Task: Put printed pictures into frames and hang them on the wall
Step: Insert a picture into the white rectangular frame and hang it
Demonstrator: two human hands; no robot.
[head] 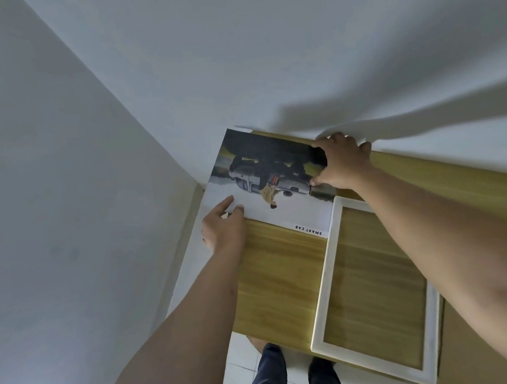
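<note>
A white frame point(324, 265) lies flat on the bench point(272, 276), to the right of the print point(279, 214). It is empty, and wood grain shows through its opening. Its far left corner sits just beside the print's near right corner; whether the two overlap there I cannot tell. The right forearm crosses above the frame's far rail and hides part of its right side. The frame's near rail lies at the bench's near edge.

The print lies face up at the bench's far left corner, turned so that the picture of a pickup truck and the words "SMART CAB" read upside down from here. Its far edge reaches the back wall point(263, 51), and its left end juts past the bench's left edge.

The left hand point(223, 228) rests on the print's near left margin, its fingers point(230, 201) fairly straight and holding nothing. The right hand point(342, 161) grips the print's right end, fingers curled over the far edge and the thumb pressed on the picture.

The bench top is pale yellow-brown wood with straight grain, set into a corner. Both the back wall and the left wall point(59, 179) are plain white, and a broad soft shadow point(392, 107) falls across the back wall above the right hand. Below the bench's near edge, the floor point(241, 363) is white tile, and the person's legs point(273, 375) in dark trousers stand there.
</note>
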